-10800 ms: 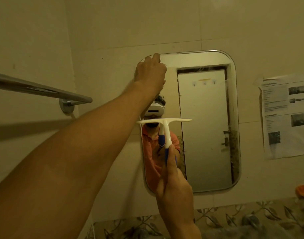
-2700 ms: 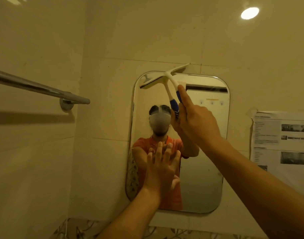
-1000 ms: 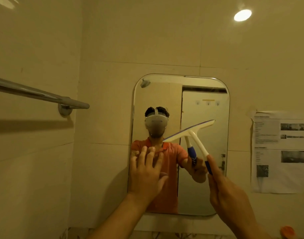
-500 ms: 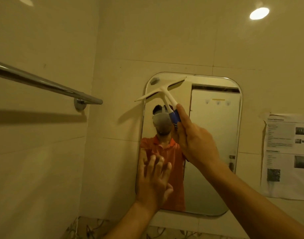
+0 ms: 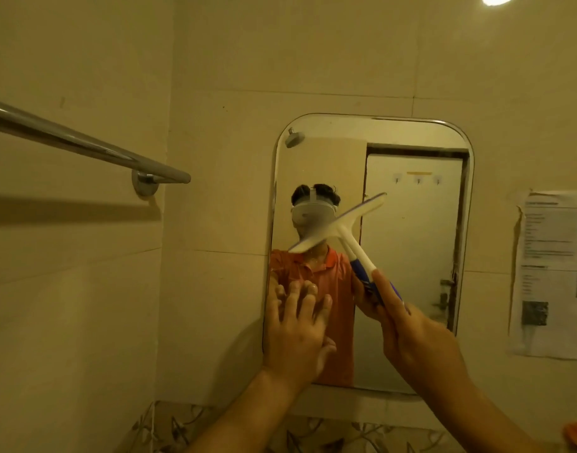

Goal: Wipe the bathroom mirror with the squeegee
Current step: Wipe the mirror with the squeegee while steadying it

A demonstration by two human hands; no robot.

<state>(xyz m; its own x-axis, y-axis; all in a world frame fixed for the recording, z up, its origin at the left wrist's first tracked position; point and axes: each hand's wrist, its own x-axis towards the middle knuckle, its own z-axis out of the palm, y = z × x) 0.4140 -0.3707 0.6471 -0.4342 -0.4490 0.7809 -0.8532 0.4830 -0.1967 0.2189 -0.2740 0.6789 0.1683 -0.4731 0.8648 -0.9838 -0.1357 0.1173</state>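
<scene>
We're facing the mirror (image 5: 411, 289) on the tiled wall; our left hand (image 5: 297, 335) is pressing flat on its lower left, fingers spread. Our right hand (image 5: 418, 341) is gripping the squeegee (image 5: 341, 228) handle, blade tilted across mid-glass. The taped paper's (image 5: 555, 273) writing is too blurred to read.

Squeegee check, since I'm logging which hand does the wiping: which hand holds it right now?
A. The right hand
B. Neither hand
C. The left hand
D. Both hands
A: the right hand is closed around the squeegee handle, while the left hand lies open and flat on the mirror.
</scene>
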